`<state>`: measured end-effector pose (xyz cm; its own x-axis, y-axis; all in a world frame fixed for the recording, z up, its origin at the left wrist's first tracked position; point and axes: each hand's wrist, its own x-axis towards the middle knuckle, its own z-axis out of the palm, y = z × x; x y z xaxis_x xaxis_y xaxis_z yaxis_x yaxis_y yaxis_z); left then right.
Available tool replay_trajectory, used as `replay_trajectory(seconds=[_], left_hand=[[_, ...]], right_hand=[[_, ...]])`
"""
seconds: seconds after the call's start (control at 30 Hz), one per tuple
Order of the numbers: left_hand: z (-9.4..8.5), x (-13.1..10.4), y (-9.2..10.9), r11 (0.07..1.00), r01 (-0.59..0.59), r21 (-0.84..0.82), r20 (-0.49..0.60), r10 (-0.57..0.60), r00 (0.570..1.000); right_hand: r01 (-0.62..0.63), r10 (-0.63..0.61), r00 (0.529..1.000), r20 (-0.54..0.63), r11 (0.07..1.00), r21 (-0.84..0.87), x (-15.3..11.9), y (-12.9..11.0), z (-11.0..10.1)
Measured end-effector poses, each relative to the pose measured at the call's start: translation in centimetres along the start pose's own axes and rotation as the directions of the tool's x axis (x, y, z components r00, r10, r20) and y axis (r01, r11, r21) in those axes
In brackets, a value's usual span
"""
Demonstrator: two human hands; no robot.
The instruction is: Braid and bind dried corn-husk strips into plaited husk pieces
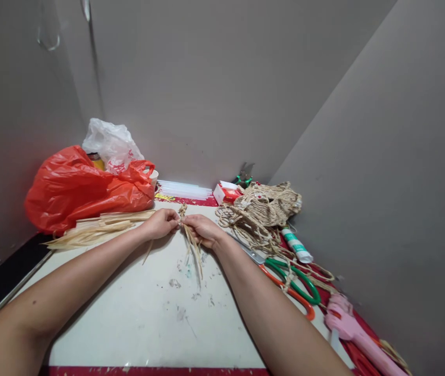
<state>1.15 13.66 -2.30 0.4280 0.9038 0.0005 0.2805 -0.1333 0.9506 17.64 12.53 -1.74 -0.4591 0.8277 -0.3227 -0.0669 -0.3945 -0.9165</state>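
Note:
Both hands meet near the far middle of the white board (pixel 147 313). My left hand (pixel 163 223) is closed, its thumb and finger pinching the pale straw strands at their braided part. Beside it, my right hand (pixel 202 230) is closed on the same piece. The short braided end (pixel 182 210) stands out beyond the fingertips, and loose strands (pixel 195 256) hang toward me below my right hand. A bundle of flat straw strips (pixel 100 227) lies left of my left hand.
A red plastic bag (pixel 85 188) and a white bag (pixel 110 141) sit at the back left. At the right are coiled braided cord (pixel 265 209), scissors with green and orange handles (pixel 292 282), a white-and-teal roll (pixel 297 245) and a pink glue gun (pixel 355 329).

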Motion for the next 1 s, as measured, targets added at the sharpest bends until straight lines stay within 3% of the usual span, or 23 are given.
replay_trajectory(seconds=[0.13, 0.23, 0.43, 0.53, 0.7, 0.83, 1.0], left_hand=[[-0.6, 0.5, 0.6, 0.986, 0.132, -0.102, 0.129, -0.118, 0.985], [-0.6, 0.5, 0.8, 0.982, 0.162, -0.096, 0.128, -0.15, 0.98], [-0.3, 1.0, 0.4, 0.991, -0.023, 0.135, 0.01, 0.022, 1.0], [-0.6, 1.8, -0.3, 0.98, -0.075, 0.184, 0.058, 0.066, 0.996], [-1.2, 2.3, -0.2, 0.985, -0.034, 0.17, 0.147, 0.008, 0.989], [-1.5, 1.8, 1.3, 0.989, 0.002, 0.148, 0.242, -0.039, 0.97], [-1.8, 1.5, 1.9, 0.986, 0.104, 0.132, 0.335, -0.143, 0.931]], right_hand=[[0.007, -0.007, 1.0, 0.001, 0.999, -0.051, -0.2, -0.2, 0.1], [0.006, -0.004, 0.999, 0.039, 0.999, -0.046, -0.3, -0.3, 0.0], [0.016, -0.014, 0.998, 0.054, 0.999, -0.035, -0.7, -0.6, -0.1], [0.021, -0.018, 0.999, 0.038, 0.996, -0.087, -1.0, -0.7, 0.0], [0.059, -0.068, 0.997, -0.032, 0.971, -0.233, -1.0, -0.7, 0.1], [0.115, -0.216, 0.967, -0.135, 0.844, -0.523, -0.6, -0.3, 0.1], [0.155, -0.427, 0.899, -0.098, 0.519, -0.841, -0.1, 0.1, 0.1]])
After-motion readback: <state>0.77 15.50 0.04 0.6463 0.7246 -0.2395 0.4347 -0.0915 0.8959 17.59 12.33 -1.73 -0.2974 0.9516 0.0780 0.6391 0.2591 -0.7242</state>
